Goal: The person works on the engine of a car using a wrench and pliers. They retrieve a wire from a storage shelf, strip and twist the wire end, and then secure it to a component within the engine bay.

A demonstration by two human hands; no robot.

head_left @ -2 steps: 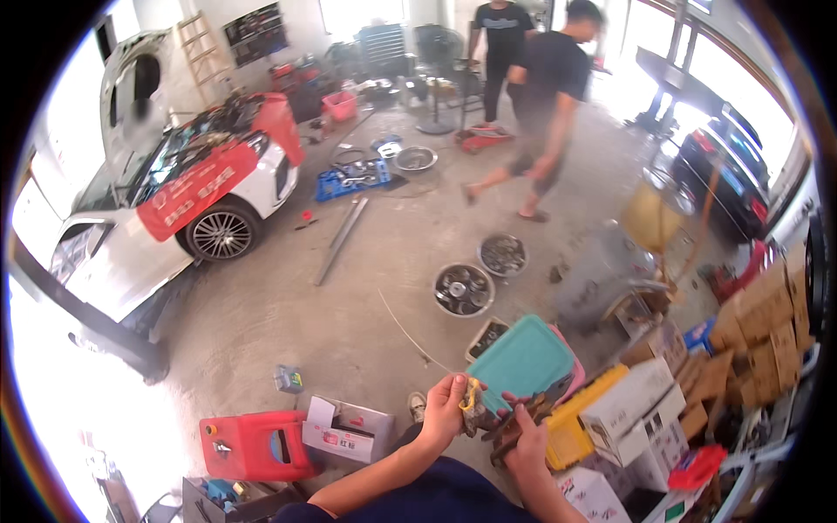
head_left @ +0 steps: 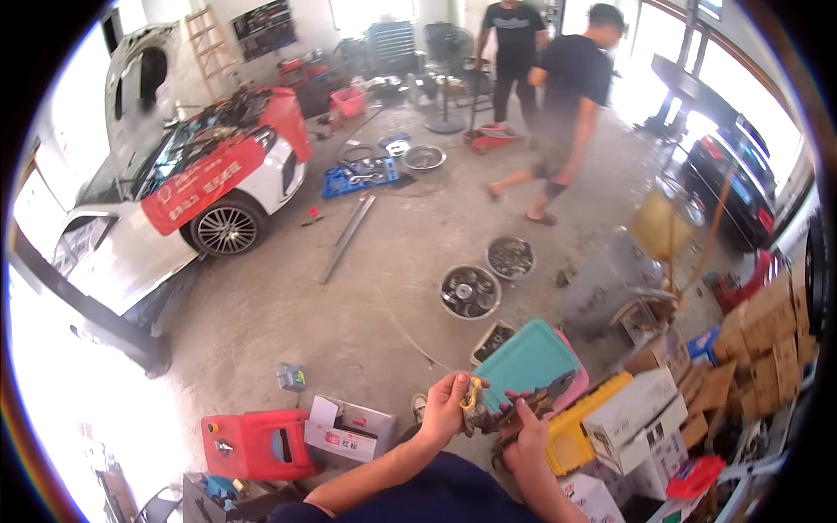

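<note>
At the lower middle my left hand [head_left: 447, 408] is closed on a small, grimy metal part [head_left: 476, 422] with a yellow band or loop at its top. Close beside it on the right, my right hand [head_left: 527, 438] is closed round a dark, rusty tool [head_left: 558, 389] that looks like pliers. Its pointed end reaches up to the right, over a teal lid [head_left: 526, 356]. The two held things meet or overlap between my hands; whether they touch I cannot tell. My fingers hide part of both.
Metal bowls of parts [head_left: 470, 292] stand ahead on the floor. A red jug [head_left: 253, 446] and a white carton [head_left: 349, 427] lie left; a yellow case [head_left: 580, 427] and stacked boxes [head_left: 641, 414] crowd the right. A person [head_left: 567, 105] walks beyond, near a white car [head_left: 131, 253].
The whole view has shifted slightly, moving the background to the right. The walking person's legs have changed stride. The dark tool's pointed end now shows more plainly over the teal lid.
</note>
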